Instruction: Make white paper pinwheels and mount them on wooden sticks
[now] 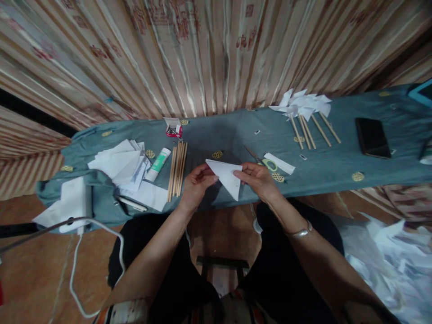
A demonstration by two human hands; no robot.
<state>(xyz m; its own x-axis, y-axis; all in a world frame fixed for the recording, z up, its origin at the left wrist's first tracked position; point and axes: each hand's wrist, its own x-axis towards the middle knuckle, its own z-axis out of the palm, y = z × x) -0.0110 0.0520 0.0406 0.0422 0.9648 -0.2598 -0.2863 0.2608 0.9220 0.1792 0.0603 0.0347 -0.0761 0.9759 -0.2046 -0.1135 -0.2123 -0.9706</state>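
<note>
A white paper folded into a triangle (227,177) hangs just above the near edge of the blue-grey cloth-covered table (324,155). My left hand (196,184) pinches its left corner, fingers closed on the paper. My right hand (259,179) pinches the right corner the same way; a silver bangle sits on that wrist. Left of my left hand lies a bundle of wooden sticks (177,169), with a green-and-white glue stick (158,164) beside it. Green-handled scissors (265,162) and a white paper strip (279,163) lie just beyond my right hand.
A stack of white paper sheets (118,166) lies at the left, with a small red box of pins (173,129) behind. Finished paper pinwheels on sticks (308,114) lie at the back right near a black phone (372,137). A white cable (76,261) hangs at the left.
</note>
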